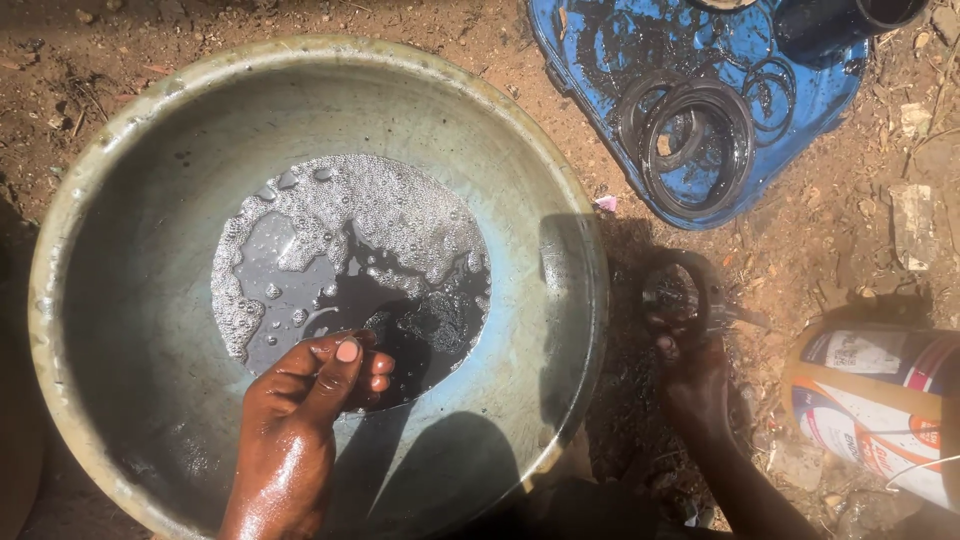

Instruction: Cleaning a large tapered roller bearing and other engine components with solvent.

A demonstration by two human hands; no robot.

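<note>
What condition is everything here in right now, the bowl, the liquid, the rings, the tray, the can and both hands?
Metal basin: upright on dirt, partly filled.
Dark liquid: shallow, foamy.
Left hand: wet, fingers curled at the liquid's edge.
Right hand: holds a round greasy part outside the basin.
Blue tray: oily, on the ground.
Black rings: lying in the tray.
Can: on its side.

blue tray (800,120), black rubber rings (700,145), paint can (880,400)

Two hands are counted, left hand (318,385) and right hand (690,375); one big metal basin (560,330) around the left; one blue tray (800,120) beyond the right, several black rings (697,145) on it; one can (880,405) beside.
</note>
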